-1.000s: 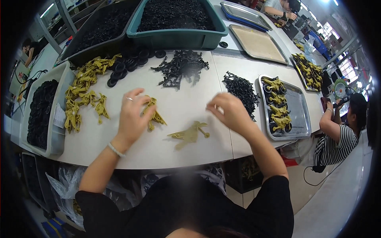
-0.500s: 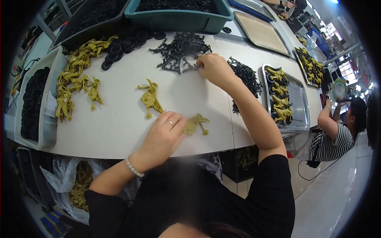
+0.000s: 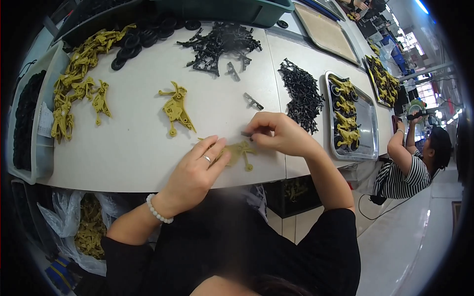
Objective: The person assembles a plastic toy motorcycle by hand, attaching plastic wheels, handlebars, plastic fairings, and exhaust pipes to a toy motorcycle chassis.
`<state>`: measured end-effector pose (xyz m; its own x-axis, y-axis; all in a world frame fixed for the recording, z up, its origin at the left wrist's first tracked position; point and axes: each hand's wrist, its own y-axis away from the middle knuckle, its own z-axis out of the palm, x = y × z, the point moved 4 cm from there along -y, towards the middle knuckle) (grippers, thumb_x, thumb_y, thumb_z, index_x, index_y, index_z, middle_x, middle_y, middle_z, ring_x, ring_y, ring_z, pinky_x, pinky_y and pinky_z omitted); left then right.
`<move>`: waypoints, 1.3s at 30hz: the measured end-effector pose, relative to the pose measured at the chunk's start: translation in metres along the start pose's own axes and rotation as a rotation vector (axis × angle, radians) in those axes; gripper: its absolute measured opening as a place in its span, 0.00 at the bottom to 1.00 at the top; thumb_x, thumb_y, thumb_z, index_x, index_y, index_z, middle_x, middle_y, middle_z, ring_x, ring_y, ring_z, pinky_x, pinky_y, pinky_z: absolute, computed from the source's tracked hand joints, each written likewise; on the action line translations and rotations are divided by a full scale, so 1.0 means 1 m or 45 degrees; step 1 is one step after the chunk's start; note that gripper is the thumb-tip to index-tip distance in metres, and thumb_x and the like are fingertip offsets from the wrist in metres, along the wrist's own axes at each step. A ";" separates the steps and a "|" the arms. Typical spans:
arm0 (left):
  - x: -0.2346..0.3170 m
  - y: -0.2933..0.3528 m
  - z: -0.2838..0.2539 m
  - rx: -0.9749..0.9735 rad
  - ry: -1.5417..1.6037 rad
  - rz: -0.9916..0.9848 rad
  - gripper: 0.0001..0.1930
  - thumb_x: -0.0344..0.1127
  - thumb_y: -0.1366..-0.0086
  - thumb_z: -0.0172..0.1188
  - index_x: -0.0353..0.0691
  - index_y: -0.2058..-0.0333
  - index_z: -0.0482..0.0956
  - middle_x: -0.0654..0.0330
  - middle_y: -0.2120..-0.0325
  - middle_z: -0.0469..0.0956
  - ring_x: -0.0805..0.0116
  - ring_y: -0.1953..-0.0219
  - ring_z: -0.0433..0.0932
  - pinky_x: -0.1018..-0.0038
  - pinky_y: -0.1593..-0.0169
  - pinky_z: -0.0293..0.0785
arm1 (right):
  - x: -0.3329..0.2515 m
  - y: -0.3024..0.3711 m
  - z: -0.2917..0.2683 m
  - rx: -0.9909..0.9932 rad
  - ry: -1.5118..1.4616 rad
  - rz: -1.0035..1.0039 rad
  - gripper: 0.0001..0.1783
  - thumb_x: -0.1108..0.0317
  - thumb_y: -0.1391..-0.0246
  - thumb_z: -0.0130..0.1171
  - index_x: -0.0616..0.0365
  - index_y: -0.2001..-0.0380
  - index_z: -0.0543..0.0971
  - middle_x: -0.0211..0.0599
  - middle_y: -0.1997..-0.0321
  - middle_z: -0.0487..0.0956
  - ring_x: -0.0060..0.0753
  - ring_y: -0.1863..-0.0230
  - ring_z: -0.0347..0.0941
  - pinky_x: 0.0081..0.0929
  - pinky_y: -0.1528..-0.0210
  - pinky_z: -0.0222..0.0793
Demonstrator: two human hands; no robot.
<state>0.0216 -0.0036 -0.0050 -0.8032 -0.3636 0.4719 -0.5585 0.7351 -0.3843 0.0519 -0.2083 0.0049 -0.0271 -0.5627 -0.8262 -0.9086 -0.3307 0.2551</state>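
My left hand (image 3: 195,167) presses its fingers over a yellow plastic frame part (image 3: 244,152) at the table's near edge, covering much of it. Just above that part, my right hand (image 3: 280,134) pinches a small black plastic piece (image 3: 246,133), mostly hidden by the fingers. A second yellow frame part (image 3: 176,109) lies alone beyond my left hand. Past my right hand a single black piece (image 3: 253,101) rests on the white table, and another black piece (image 3: 233,71) lies near the loose pile of black parts (image 3: 217,47).
Black wheels (image 3: 131,42) and a heap of yellow parts (image 3: 81,59) spread at the left, beside a white bin (image 3: 47,148). A denser black pile (image 3: 301,93) is at the right, before a metal tray (image 3: 368,128) with yellow assemblies. A green bin (image 3: 256,14) stands behind; a co-worker (image 3: 414,163) is at far right.
My right hand has come back from the black pile toward the yellow part, with a black piece in its fingers. Two loose black pieces now lie apart from the pile. The view has shifted slightly.
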 end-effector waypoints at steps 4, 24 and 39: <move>-0.001 0.000 -0.001 -0.015 0.025 -0.010 0.20 0.17 0.52 0.54 0.28 0.57 0.77 0.47 0.49 0.73 0.47 0.44 0.69 0.62 0.46 0.71 | -0.015 0.005 0.009 0.103 0.424 -0.368 0.09 0.76 0.51 0.58 0.63 0.65 0.81 0.37 0.70 0.77 0.31 0.69 0.74 0.24 0.65 0.70; -0.002 0.000 -0.002 -0.010 0.050 0.006 0.21 0.17 0.54 0.54 0.28 0.57 0.78 0.46 0.50 0.73 0.47 0.46 0.70 0.62 0.47 0.73 | -0.011 -0.003 0.015 0.086 0.272 -0.388 0.07 0.76 0.50 0.60 0.62 0.66 0.82 0.35 0.69 0.76 0.33 0.69 0.72 0.26 0.65 0.69; -0.002 -0.003 0.000 -0.030 0.033 0.040 0.17 0.20 0.50 0.55 0.25 0.59 0.78 0.43 0.52 0.73 0.46 0.47 0.71 0.61 0.47 0.72 | -0.004 -0.002 0.008 0.182 0.170 -0.452 0.10 0.71 0.55 0.67 0.61 0.67 0.82 0.37 0.68 0.77 0.37 0.63 0.73 0.29 0.60 0.70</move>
<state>0.0250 -0.0047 -0.0052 -0.8145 -0.3250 0.4805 -0.5276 0.7594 -0.3808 0.0502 -0.1991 0.0033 0.3447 -0.5288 -0.7756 -0.9007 -0.4191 -0.1146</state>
